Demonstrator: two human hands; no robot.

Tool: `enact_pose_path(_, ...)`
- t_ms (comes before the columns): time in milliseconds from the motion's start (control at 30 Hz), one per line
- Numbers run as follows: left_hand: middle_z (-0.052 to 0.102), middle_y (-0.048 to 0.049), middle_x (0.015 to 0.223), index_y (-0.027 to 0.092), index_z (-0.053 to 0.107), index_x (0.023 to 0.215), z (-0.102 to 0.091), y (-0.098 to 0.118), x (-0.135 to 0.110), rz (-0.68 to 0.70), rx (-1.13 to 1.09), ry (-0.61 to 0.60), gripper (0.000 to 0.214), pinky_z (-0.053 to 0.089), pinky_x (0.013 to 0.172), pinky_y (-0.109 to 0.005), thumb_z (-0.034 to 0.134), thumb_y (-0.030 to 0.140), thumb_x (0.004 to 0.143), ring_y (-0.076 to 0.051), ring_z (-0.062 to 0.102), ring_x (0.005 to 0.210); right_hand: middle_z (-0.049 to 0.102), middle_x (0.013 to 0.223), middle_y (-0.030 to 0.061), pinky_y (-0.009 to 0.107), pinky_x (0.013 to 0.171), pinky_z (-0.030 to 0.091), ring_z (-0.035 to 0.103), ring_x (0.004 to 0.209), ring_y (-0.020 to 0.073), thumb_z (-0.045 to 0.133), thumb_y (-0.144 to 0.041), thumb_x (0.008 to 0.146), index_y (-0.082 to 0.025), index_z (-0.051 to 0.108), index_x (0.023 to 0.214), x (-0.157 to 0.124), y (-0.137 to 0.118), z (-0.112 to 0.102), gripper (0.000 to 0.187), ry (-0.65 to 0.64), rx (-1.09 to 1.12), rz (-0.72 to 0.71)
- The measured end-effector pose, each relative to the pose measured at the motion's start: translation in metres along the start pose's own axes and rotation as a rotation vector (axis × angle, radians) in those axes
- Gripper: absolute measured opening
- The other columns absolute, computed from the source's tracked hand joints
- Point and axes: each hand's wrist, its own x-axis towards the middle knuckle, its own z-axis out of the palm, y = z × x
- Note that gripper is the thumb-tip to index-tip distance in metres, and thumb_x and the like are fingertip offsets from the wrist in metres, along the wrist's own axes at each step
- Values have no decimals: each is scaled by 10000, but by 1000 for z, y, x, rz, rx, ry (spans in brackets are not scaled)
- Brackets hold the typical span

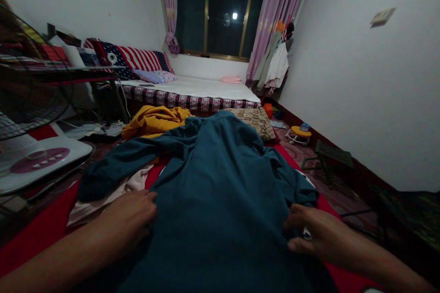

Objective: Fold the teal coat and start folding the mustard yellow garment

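- A teal shirt (220, 192) lies spread flat, front down, along the middle of a red blanket (41, 229), its collar toward the far edge and its hem toward the near edge
- One sleeve stretches out toward the blanket's left edge; the other is bunched up on the right side
- The left hand (127, 215) rests palm down on the shirt's left side, fingers loosely spread and slightly bent, gripping nothing
- The right hand (316, 233) is at the shirt's right side, near the blanket's right edge, fingers curled narrow with a fold of the teal cloth pinched between thumb and fingertips
- A pale pink cloth (113, 192) lies under the left sleeve, just beside the left hand
- A yellow garment (154, 121) lies crumpled at the blanket's far left, touching the shirt's shoulder
- A brown patterned pillow (256, 121) sits at the far edge, just behind the collar
- A fan (30, 82) with a white base (44, 160) stands off the left edge
- Beyond the far edge is a bed (199, 87) with a white sheet, under a dark window (220, 9)
- Off to the right, on the floor, stand a small yellow stool (298, 132) and a green folding stool (332, 155)
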Motion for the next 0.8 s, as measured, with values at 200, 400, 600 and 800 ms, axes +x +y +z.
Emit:
enact_pose_path(200,562,-139,1256,194,592,1261,-7,47,128,17,-135,148,421,487,905,-392,534,313,862,-278,600,1084,683,936,70,242,568,514,657,694,162,638,-289,781,-147,599,1159,125,7,-21,406,323,379,194)
enact_pose_path(400,254,-213,1529,130,314,1461,44,33,231,-205,-206,348,581,252,1112,-523,387,400,952,-340,230,1417,675,859,50,179,437,481,642,554,121,607,-100,783,-158,211,1427,231,24,-9,758,513,652,429)
enact_pose_path(600,215,-178,1552,217,264,1490,77,18,243,-209,-215,343,599,181,1135,-525,315,497,963,-336,180,1431,657,691,63,259,506,551,662,552,158,595,-184,879,-72,397,1285,280,36,-23,466,442,807,563)
enact_pose_path(800,113,-104,1589,318,213,1500,81,19,242,-123,-229,360,686,153,1132,-557,325,642,905,-364,82,1442,643,996,66,281,656,567,647,782,134,502,-300,957,-132,539,1183,302,63,-61,285,586,784,612)
